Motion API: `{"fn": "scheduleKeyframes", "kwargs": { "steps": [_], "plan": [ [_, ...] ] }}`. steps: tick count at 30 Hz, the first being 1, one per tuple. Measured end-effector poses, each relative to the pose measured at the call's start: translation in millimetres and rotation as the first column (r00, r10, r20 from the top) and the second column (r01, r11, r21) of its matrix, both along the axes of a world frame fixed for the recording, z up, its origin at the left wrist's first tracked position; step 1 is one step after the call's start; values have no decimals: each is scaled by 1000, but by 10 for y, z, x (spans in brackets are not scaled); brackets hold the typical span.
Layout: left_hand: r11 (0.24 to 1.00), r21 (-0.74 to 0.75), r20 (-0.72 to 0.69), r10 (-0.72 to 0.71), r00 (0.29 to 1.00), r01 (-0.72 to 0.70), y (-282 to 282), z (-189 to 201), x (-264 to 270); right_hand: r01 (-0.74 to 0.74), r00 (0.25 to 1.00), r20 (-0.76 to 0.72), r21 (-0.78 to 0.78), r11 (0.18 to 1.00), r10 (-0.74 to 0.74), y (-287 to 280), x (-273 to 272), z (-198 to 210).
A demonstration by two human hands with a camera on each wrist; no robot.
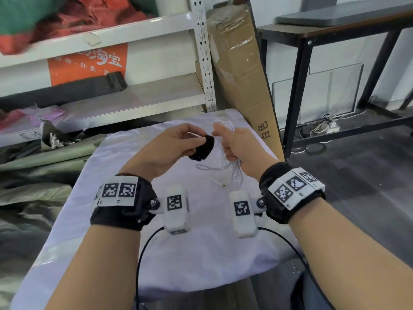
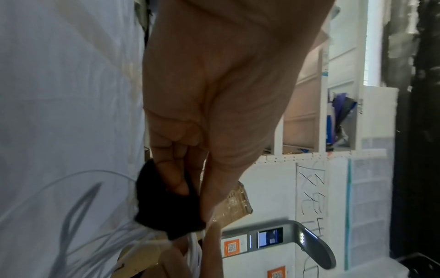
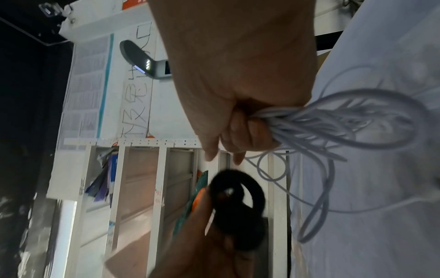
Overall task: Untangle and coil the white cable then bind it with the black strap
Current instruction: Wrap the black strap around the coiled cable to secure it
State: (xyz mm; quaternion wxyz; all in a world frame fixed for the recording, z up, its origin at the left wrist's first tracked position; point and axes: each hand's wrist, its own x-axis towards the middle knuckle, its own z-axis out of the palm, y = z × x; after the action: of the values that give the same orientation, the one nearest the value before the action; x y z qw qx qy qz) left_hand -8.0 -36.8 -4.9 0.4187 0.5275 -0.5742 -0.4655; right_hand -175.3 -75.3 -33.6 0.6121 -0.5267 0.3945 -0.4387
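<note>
— What's on your left side?

— Grey-green tarps [image 1: 44,157] heaped against the left edge of the table, under a white shelf [image 1: 138,95] that stands just past the far-left corner. My left hand [image 1: 165,146] is raised above the far half of the table, thumb and fingertips pinched on the black strap [image 1: 202,148], which curls into a loop beside my fingers [image 2: 176,180].

— And the cable?

— The white cable [image 1: 228,153] is bunched in my right hand [image 1: 241,148], just right of the strap. My lower fingers [image 3: 247,131] are curled tight round the gathered strands. Loose loops spill out below the fist, and one end with its connector [image 1: 222,185] lies on the cloth near my wrists.

— How much room is there?

— The white cloth [image 1: 201,253] covers the table, and the near half is bare apart from the black wires [image 1: 143,253] of my wrist cameras. A tall cardboard box [image 1: 241,70] leans close at the far-right corner. Right of the table is open dark floor [image 1: 357,198], then a black-framed desk [image 1: 324,32] well apart.
</note>
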Motion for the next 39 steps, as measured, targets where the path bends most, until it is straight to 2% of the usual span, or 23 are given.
{"fn": "scheduleKeyframes", "kwargs": {
  "steps": [3,5,7,8,12,17,19,22,25,30,35,39],
  "plan": [
    [999,-43,37,-8,999,10,84,11,-73,-111,993,-49,-27,993,110,80,56,-13],
    [995,-82,37,67,997,-64,104,-21,-68,-159,985,-65,-23,987,157,98,74,-25],
    [984,-115,82,147,986,-137,116,-46,-40,-148,987,-63,-6,989,148,94,71,-30],
    [979,-127,154,175,972,-156,123,-46,-26,-128,991,-45,7,992,128,87,66,-30],
    [979,-148,475,197,858,-142,146,-69,24,-12,995,97,71,997,5,33,23,-19],
    [971,-203,683,232,692,-125,120,-129,103,113,944,281,210,971,-171,-90,-95,-39],
    [961,-239,680,266,683,-137,117,-137,121,113,939,292,237,965,-181,-105,-131,-52],
    [929,-346,568,319,759,-131,108,-129,51,72,957,260,213,974,-127,-90,-122,-63],
    [935,-348,522,255,814,-70,88,-143,-77,11,974,220,177,984,-50,-51,-79,-69],
    [965,-259,672,147,726,44,37,-330,-166,-80,976,211,165,983,44,13,-54,-68],
    [962,-268,686,160,709,42,19,-355,-187,-109,959,278,205,973,49,34,-74,-47],
    [969,-242,735,145,662,57,27,-382,-191,-104,942,334,243,964,17,65,-77,-31]
  ]
}}
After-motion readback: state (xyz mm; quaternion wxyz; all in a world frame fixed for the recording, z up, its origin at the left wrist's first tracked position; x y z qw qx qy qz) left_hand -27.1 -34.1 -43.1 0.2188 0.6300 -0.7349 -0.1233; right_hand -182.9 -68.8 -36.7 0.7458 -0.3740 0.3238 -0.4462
